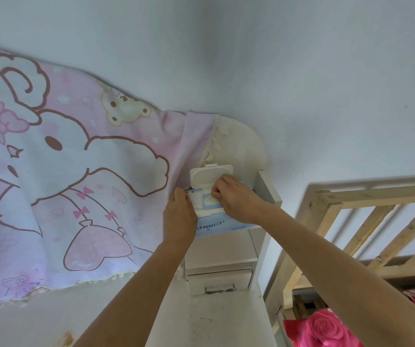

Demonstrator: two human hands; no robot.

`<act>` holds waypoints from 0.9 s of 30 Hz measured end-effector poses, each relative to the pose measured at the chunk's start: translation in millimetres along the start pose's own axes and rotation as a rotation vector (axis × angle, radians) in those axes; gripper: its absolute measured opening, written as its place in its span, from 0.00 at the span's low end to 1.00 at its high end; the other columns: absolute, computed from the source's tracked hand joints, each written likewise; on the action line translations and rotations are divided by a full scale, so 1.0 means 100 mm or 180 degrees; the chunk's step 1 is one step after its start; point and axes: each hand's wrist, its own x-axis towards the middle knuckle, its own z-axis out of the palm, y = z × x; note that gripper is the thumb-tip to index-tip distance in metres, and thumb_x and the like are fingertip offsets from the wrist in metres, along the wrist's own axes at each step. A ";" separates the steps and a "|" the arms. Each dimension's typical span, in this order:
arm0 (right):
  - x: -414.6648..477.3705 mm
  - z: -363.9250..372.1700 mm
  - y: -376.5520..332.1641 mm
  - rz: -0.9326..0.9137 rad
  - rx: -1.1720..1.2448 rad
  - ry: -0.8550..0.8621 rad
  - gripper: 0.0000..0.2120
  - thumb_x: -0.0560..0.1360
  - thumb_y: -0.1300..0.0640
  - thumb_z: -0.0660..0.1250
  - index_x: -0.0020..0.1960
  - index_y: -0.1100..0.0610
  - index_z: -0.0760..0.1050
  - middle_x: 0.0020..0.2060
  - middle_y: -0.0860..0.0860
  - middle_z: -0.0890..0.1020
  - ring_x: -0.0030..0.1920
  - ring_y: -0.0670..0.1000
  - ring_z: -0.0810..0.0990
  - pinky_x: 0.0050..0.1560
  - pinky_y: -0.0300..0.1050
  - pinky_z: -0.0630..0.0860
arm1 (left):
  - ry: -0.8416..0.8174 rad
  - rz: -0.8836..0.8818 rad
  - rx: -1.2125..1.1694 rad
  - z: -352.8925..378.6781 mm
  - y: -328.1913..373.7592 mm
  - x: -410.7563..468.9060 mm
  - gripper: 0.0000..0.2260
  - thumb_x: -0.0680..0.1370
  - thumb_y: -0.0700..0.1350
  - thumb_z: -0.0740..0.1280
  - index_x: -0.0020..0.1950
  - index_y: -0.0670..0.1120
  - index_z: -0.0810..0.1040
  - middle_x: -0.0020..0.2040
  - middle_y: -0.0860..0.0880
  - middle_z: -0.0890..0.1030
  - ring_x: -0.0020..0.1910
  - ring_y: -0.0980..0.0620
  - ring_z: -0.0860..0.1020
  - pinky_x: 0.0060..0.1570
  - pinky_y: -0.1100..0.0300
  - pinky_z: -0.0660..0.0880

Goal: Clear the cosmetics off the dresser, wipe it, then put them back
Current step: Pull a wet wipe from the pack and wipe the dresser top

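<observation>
Both arms reach up and forward, forearms nearly straight, and meet at one wipe pack (216, 225), which sits on a small upper shelf of the white dresser (264, 249). The left hand (179, 216), knuckles to the camera, curls its fingers round the pack's left end and grips it. The right hand (236, 199) comes in over the pack's right side, fingers bent tight, and pinches one white wipe (207, 200) at the opening. The pack's one lid (210, 176) stands flipped open behind it. One drawer (219, 280) lies below the pack. A pink cartoon cloth (64, 159) hangs left of the pack, and a wooden bed frame (351, 209) stands to its right.
</observation>
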 end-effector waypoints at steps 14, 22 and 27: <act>-0.06 -0.06 0.08 0.0551 0.1146 -0.0016 0.15 0.76 0.55 0.70 0.62 0.55 0.75 0.51 0.47 0.73 0.50 0.43 0.73 0.55 0.28 0.67 | 0.0028 -0.0102 0.0018 0.02 0.01 0.05 0.07 0.84 0.43 0.55 0.47 0.44 0.66 0.41 0.48 0.72 0.35 0.52 0.69 0.33 0.64 0.61; -0.05 -0.10 -0.01 0.1423 0.3054 0.0556 0.07 0.80 0.55 0.67 0.52 0.57 0.79 0.46 0.50 0.81 0.46 0.47 0.76 0.48 0.40 0.74 | 0.0070 -0.0110 -0.0002 0.04 0.03 0.06 0.07 0.84 0.42 0.55 0.46 0.45 0.65 0.40 0.47 0.73 0.37 0.47 0.72 0.36 0.57 0.67; -0.09 -0.24 -0.10 0.1467 0.3964 0.0796 0.04 0.80 0.55 0.65 0.50 0.53 0.79 0.45 0.47 0.83 0.47 0.45 0.79 0.55 0.43 0.74 | -0.0099 -0.0197 0.0158 0.06 0.08 0.13 0.03 0.82 0.39 0.56 0.50 0.42 0.68 0.46 0.43 0.77 0.41 0.42 0.76 0.42 0.48 0.77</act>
